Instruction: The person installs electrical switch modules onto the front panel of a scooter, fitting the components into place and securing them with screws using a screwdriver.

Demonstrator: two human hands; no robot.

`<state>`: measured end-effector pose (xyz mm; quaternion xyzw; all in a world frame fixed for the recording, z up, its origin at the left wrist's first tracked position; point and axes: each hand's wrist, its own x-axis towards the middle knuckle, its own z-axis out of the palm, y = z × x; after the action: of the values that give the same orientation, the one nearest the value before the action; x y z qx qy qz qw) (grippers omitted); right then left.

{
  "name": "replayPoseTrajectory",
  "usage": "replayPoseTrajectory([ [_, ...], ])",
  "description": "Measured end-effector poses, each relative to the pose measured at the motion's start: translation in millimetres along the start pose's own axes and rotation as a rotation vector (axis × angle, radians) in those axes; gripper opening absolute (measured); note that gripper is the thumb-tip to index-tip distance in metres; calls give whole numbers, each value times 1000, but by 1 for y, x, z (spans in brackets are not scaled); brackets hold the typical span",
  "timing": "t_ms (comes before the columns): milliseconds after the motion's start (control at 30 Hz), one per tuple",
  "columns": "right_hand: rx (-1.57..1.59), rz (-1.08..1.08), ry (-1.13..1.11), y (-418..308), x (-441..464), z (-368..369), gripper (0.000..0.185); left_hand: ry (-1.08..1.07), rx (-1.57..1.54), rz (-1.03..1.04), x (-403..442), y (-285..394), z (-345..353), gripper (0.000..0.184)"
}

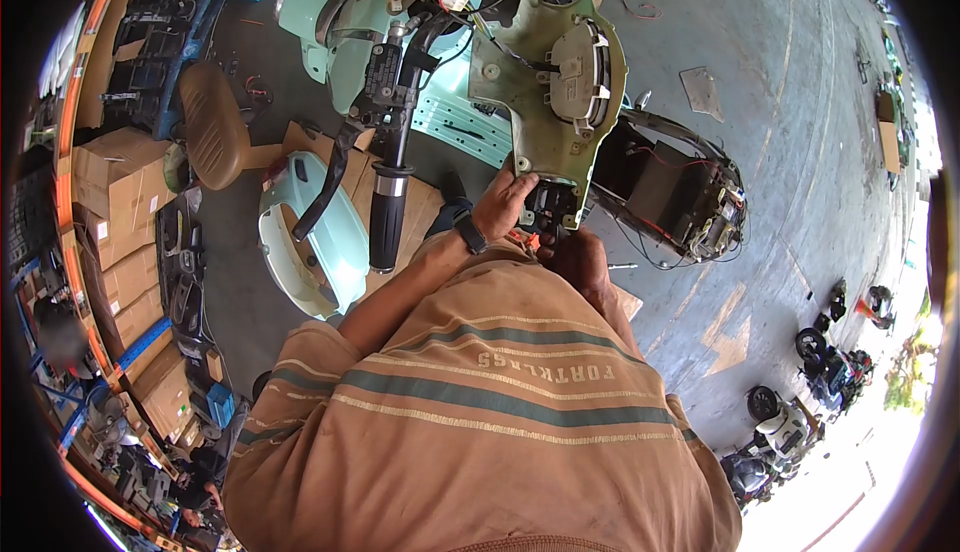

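Note:
A green scooter handlebar cover [538, 137] is turned with its inner side towards me, and a round instrument housing [578, 74] sits in it. My left hand [503, 204], with a dark watch on the wrist, is closed on the cover's near left edge. At the near end is a black switch unit [553, 202]. My right hand [580, 260] is curled just below that unit; its fingertips and whatever they hold are hidden. A small orange-red piece [525, 240] shows between my hands. Left of the cover stands the bare handlebar with its black grip [388, 222].
Pale green scooter bodywork [340, 12] stands ahead. A loose green panel [318, 237] and a brown seat [213, 124] lie on the left. On the right is a dark frame with wires [680, 187]. Cardboard boxes [125, 187] fill shelves at far left; parked motorbikes [785, 432] stand right.

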<state>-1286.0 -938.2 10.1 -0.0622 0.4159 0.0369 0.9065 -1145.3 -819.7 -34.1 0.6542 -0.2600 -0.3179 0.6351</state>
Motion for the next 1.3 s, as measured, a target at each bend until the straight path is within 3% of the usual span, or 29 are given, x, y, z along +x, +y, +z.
replayPoseTrajectory([
  [33, 2, 1, -1, 0, 1, 0, 30, 10, -9, 19, 0, 0, 0, 42],
  [133, -11, -13, -26, 0, 2, 1, 30, -7, -251, -209, 4, 2, -2, 42],
  [433, -29, 2, -26, -1, -4, 7, 34, 68, -231, -185, 4, 10, 1, 38],
  [500, -20, 36, 20, -4, -7, 6, 38, 62, -67, -135, 4, 5, 0, 36],
  [600, -25, 18, 44, -6, -15, 11, 40, 94, -189, -225, 8, 25, 0, 34],
  [833, -163, -64, 192, -11, -25, 25, 46, 84, -71, -198, 10, 22, -3, 34],
  [900, -358, -84, 132, -14, -16, -6, 41, 68, -106, -213, 12, 26, -4, 34],
  [1133, -311, -245, 295, -24, -18, -26, 24, 31, -466, -313, 17, 1, -3, 38],
  [1233, -379, -318, 187, -31, -25, -32, 20, -39, -426, -232, 17, -8, -6, 34],
  [1300, -324, -358, 147, -34, -33, -18, 20, 6, -573, -360, 17, 9, -5, 32],
])
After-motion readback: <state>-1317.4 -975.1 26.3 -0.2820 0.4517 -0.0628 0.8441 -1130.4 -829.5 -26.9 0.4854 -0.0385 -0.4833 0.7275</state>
